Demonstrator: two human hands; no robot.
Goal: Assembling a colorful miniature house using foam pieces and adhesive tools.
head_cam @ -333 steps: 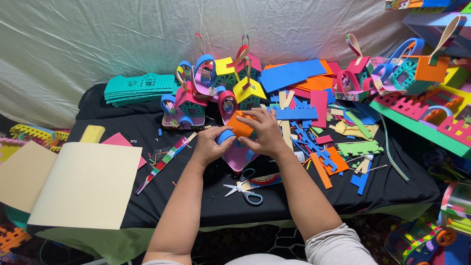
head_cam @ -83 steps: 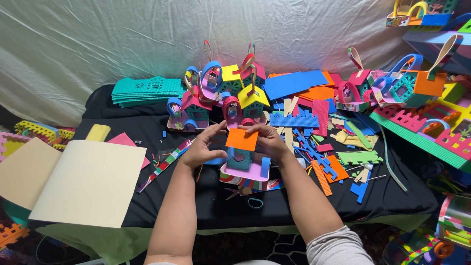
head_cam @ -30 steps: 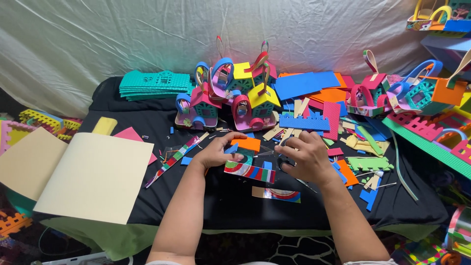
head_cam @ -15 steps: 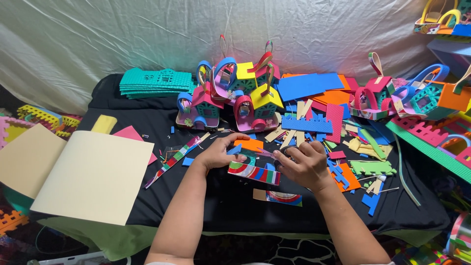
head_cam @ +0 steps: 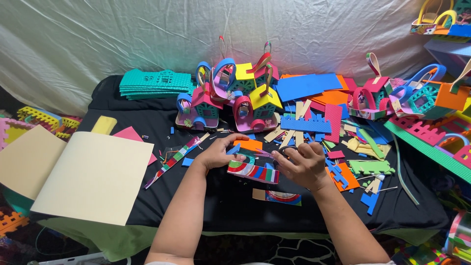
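Stacked teal sheets (head_cam: 154, 83) at the back left of a black table (head_cam: 122, 105). Cream card (head_cam: 93, 176) at the left edge. Cluster of foam houses (head_cam: 230, 95) at centre back, blue sheet (head_cam: 306, 86) just beside. Striped strip (head_cam: 172, 156) near the card.

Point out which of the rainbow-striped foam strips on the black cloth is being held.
The curved striped strip between the left hand and right hand. The long strip left and short piece nearer lie untouched.
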